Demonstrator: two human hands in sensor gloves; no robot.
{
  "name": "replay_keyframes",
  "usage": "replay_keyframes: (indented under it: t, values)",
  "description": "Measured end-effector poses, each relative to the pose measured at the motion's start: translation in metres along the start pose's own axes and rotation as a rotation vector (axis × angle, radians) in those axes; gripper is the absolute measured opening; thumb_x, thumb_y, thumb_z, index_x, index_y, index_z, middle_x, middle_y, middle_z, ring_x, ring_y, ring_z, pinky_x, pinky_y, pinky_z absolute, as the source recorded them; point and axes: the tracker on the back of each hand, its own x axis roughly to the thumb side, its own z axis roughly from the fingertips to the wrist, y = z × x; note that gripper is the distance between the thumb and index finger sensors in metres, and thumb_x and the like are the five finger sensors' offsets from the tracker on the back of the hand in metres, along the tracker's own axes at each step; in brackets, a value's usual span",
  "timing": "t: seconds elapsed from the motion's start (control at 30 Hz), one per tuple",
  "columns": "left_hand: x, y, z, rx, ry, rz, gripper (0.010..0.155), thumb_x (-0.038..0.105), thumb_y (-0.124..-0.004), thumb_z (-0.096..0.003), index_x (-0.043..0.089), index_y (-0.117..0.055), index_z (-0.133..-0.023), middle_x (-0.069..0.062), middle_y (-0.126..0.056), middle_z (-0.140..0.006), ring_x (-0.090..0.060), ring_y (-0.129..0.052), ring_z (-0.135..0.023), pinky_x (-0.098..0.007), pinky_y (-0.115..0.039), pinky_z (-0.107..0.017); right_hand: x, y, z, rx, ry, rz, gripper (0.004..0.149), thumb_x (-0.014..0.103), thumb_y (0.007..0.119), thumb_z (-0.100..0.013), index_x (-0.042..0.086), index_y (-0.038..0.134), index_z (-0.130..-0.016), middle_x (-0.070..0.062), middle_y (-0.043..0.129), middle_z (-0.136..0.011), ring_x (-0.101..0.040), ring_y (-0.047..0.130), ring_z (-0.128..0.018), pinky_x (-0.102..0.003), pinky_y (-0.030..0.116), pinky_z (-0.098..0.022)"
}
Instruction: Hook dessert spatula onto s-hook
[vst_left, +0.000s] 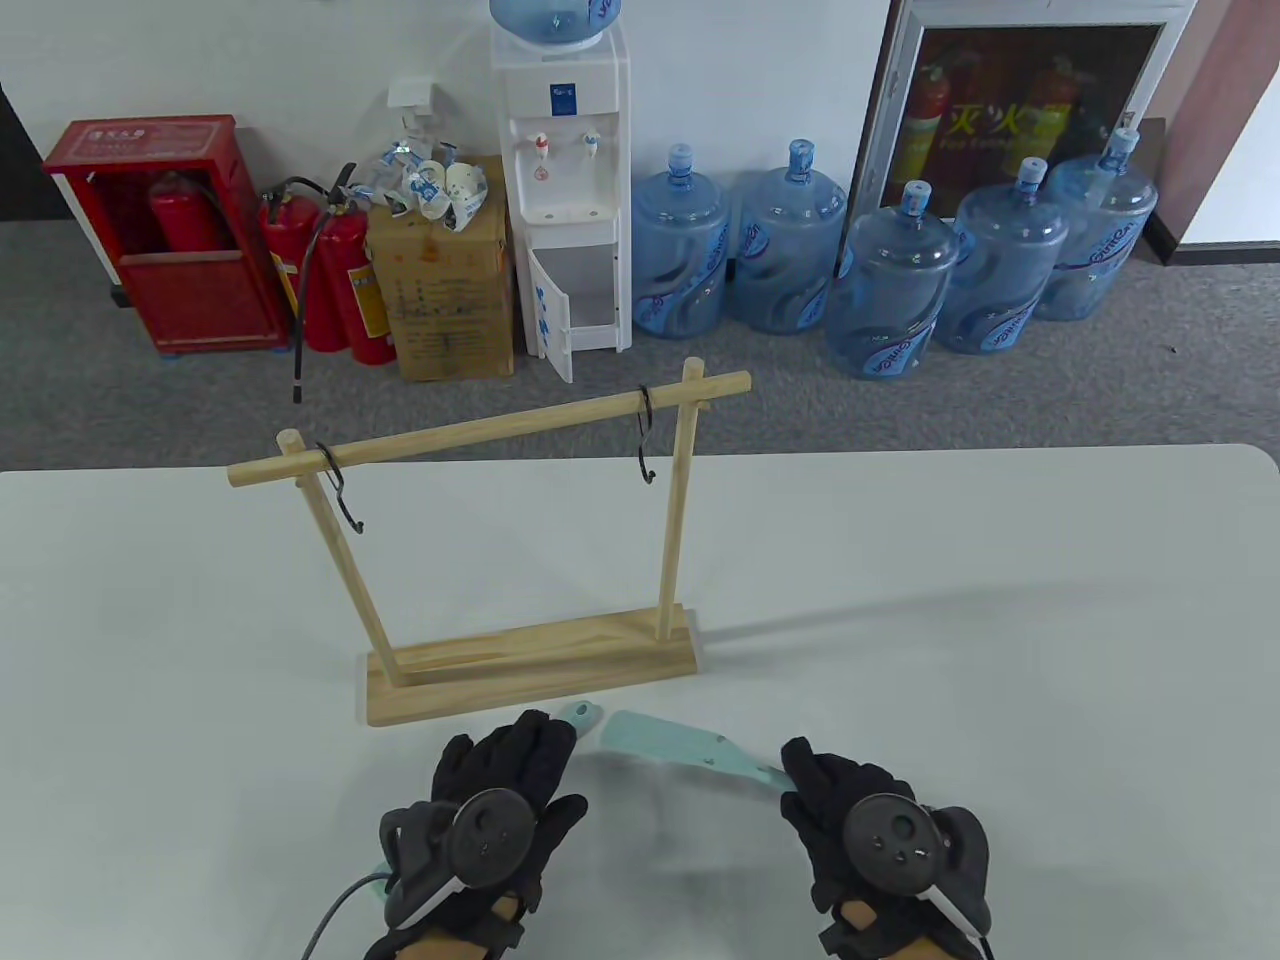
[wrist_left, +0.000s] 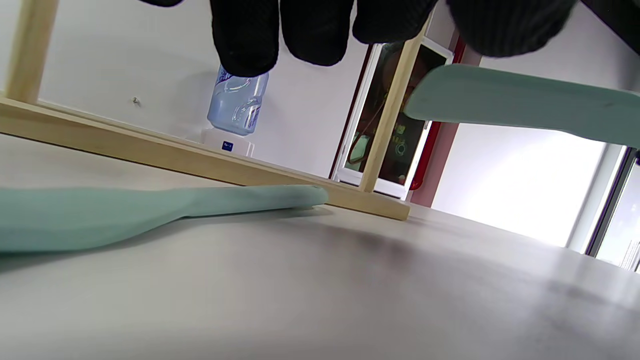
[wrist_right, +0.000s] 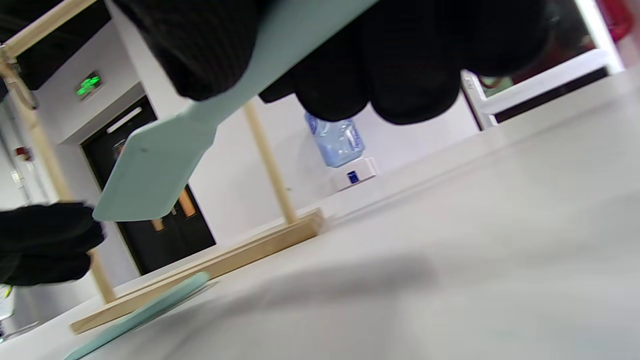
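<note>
Two mint spatulas in play. Right hand (vst_left: 880, 835) grips one dessert spatula (vst_left: 685, 748) by the handle, fingers wrapped around it; right wrist view shows the stem passing between thumb side and curled fingers (wrist_right: 405, 75), blade lifted clear of the table (vst_left: 1000, 620) and pointing toward the left hand. Second spatula (wrist_left: 125, 212) lies flat on the table just in front of the rack base (vst_left: 530, 675), mostly under the left hand (vst_left: 490, 820); only its holed tip pokes out past the fingertips in the table view. Left fingers (wrist_left: 245, 40) hang above it, loosely together, not touching it as far as I can tell

Handling guess: light, thin, likely silicone or plastic, blade probably flexes a bit, stem stiffer. Low slip risk in fabric gloves. Hanging hole should be at the handle end, which the right palm currently hides, so grip likely needs shifting toward the blade neck to expose it

Two S-hooks on the crossbar: left hook (vst_left: 345, 500), right hook (vst_left: 646, 440), both bare. Right one is nearer the holding hand
</note>
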Motion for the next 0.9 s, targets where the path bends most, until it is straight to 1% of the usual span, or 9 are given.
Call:
replay_keyframes:
  t: [0.17,0.3,0.37,0.43,0.47,0.6,0.7,0.83,0.9]
  values:
    - [0.013,-0.005,-0.002,-0.018,-0.029,-0.012,0.072,0.063,-0.068,-0.0438,0.038,-0.050,-0.109,0.001,-0.056,-0.120,-0.038,-0.065,-0.106,-0.067,-0.039,-0.079,0.027,0.009,0.000,0.029,-0.103,0.029,0.053,0.038,0.075,-0.044,0.016,0.077,-0.093,-0.013,0.079,-0.083,-0.037,0.086,-0.063,-0.059,0.066,-0.053]
    - [0.023,-0.011,-0.003,-0.039,-0.062,-0.026,0.077,0.067,-0.068,-0.0413,0.038,-0.047,-0.110,0.003,-0.057,-0.119,-0.033,-0.069,-0.105,-0.067,-0.041,-0.078,0.040,0.013,0.000,0.040,-0.156,0.034,0.053,0.037,0.076,-0.044,0.014,0.078,-0.091,-0.013,0.081,-0.081,-0.038,0.087,-0.061,-0.059,0.067,-0.053]
    - [0.027,-0.013,-0.004,-0.054,-0.067,-0.032,0.074,0.064,-0.072,-0.0431,0.037,-0.049,-0.108,0.004,-0.061,-0.117,-0.029,-0.077,-0.100,-0.066,-0.046,-0.078,0.045,0.013,0.001,0.036,-0.176,0.028,0.053,0.037,0.077,-0.044,0.014,0.078,-0.091,-0.013,0.082,-0.081,-0.038,0.087,-0.061,-0.059,0.067,-0.052]
    - [0.028,-0.013,-0.005,-0.054,-0.066,-0.037,0.064,0.058,-0.074,-0.0464,0.036,-0.059,-0.104,0.003,-0.073,-0.111,-0.028,-0.087,-0.092,-0.064,-0.055,-0.074,0.047,0.013,0.002,0.031,-0.191,0.044,0.053,0.037,0.077,-0.043,0.013,0.079,-0.090,-0.014,0.083,-0.080,-0.038,0.088,-0.060,-0.059,0.067,-0.052]
    - [0.029,-0.012,-0.005,-0.046,-0.061,-0.047,0.056,0.054,-0.075,-0.0489,0.035,-0.067,-0.101,0.003,-0.081,-0.105,-0.027,-0.093,-0.088,-0.063,-0.060,-0.071,0.048,0.012,0.002,0.030,-0.196,0.052,0.053,0.037,0.077,-0.043,0.013,0.079,-0.090,-0.014,0.083,-0.080,-0.038,0.088,-0.060,-0.059,0.067,-0.052]
    - [0.028,-0.010,-0.005,-0.009,-0.085,-0.057,0.050,0.051,-0.081,-0.0459,0.033,-0.079,-0.093,0.004,-0.096,-0.089,-0.024,-0.101,-0.077,-0.060,-0.069,-0.064,0.047,0.011,0.003,0.007,-0.198,0.054,0.053,0.038,0.077,-0.044,0.014,0.079,-0.091,-0.012,0.083,-0.081,-0.038,0.088,-0.061,-0.059,0.067,-0.053]
    - [0.025,-0.007,-0.006,0.018,-0.079,-0.026,0.049,0.051,-0.082,-0.0443,0.033,-0.082,-0.091,0.005,-0.098,-0.085,-0.022,-0.102,-0.073,-0.059,-0.070,-0.063,0.044,0.008,0.003,-0.004,-0.185,0.013,0.054,0.038,0.077,-0.044,0.014,0.077,-0.092,-0.012,0.081,-0.083,-0.037,0.087,-0.064,-0.059,0.066,-0.053]
    - [0.014,-0.006,-0.006,0.022,-0.056,-0.002,0.050,0.051,-0.081,-0.0440,0.031,-0.083,-0.089,0.005,-0.099,-0.083,-0.022,-0.103,-0.070,-0.057,-0.072,-0.061,0.030,-0.003,0.006,-0.107,-0.142,0.020,0.059,0.042,0.078,-0.043,0.019,0.071,-0.097,-0.010,0.073,-0.091,-0.038,0.081,-0.073,-0.059,0.063,-0.057]
    - [0.007,-0.003,-0.006,0.040,-0.036,0.051,0.049,0.050,-0.081,-0.0445,0.030,-0.082,-0.090,0.003,-0.099,-0.083,-0.023,-0.103,-0.069,-0.057,-0.072,-0.061,0.018,-0.009,0.008,-0.127,-0.102,-0.008,0.063,0.044,0.077,-0.043,0.021,0.064,-0.101,-0.011,0.067,-0.095,-0.038,0.077,-0.078,-0.059,0.060,-0.060]
